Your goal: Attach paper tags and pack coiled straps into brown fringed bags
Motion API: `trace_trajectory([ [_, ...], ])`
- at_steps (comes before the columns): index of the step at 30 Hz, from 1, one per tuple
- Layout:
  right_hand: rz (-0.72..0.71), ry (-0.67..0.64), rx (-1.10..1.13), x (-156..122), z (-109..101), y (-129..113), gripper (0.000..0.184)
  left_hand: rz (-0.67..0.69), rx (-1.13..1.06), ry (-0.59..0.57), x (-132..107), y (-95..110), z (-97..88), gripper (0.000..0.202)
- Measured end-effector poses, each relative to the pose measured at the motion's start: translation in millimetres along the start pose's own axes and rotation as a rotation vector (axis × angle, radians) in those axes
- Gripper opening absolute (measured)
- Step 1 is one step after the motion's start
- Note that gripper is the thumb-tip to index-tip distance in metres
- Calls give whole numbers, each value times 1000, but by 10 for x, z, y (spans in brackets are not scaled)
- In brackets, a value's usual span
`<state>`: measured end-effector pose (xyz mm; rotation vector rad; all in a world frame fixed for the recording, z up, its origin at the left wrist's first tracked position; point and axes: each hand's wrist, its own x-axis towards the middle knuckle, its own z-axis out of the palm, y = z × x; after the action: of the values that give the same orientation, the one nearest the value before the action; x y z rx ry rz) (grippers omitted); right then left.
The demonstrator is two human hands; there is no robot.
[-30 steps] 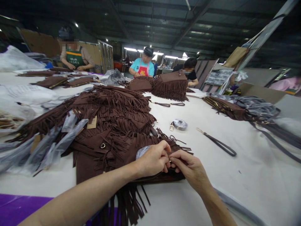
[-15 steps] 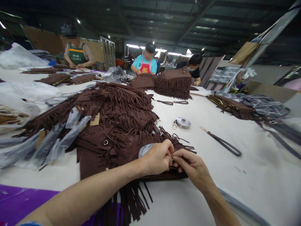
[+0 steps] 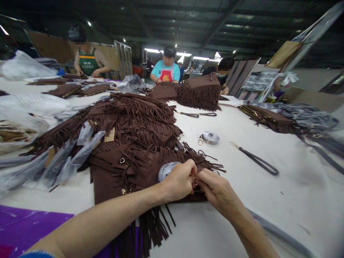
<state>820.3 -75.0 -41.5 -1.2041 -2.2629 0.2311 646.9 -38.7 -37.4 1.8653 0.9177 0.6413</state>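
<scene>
A brown fringed bag (image 3: pixel 107 184) lies in front of me, its fringe hanging over the table's near edge. My left hand (image 3: pixel 180 181) is closed in a pinch above the bag's right end. Fingertip to fingertip with it, my right hand (image 3: pixel 216 188) pinches as well. A small gold-coloured glint shows between them, but what they grip is mostly hidden by the fingers. Behind my left wrist, a roll in clear plastic (image 3: pixel 165 171) rests on the bag. Gold-coloured fittings (image 3: pixel 124 191) show on the bag beside my left forearm.
Fringed bags (image 3: pixel 134 122) are piled beyond my hands. To the right lie a wrist strap (image 3: pixel 255 157) and a plastic-wrapped coil (image 3: pixel 210 138) with a gold clasp. More bags and wrapped straps (image 3: pixel 301 116) lie far right. Several people work across the white table (image 3: pixel 199 125).
My right hand has shifted slightly up and left, closer against my left hand, its fingers now covering more of the pinched spot. The view has moved a little.
</scene>
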Motion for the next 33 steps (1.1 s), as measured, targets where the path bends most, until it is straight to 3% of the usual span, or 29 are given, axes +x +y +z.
trace_trajectory([
  [7, -20, 55, -20, -10, 9, -27, 26, -118, -376, -62, 94, 23, -19, 22],
  [11, -43, 39, -62, -19, 29, -16, 26, -171, -418, -111, 112, 65, -69, 35],
  [15, -53, 90, -54, -17, 31, 1, 21, -152, -167, -71, 47, 121, -165, 29],
  [18, -52, 105, -35, -12, 35, 12, 17, 77, 209, -6, 7, 133, -228, 12],
  [20, -47, 105, -10, -11, 39, 24, 15, 185, 347, 18, 5, 111, -240, 9],
  [33, -79, 70, 46, -17, 65, 38, 17, 114, 645, 67, -70, 105, -69, 11],
])
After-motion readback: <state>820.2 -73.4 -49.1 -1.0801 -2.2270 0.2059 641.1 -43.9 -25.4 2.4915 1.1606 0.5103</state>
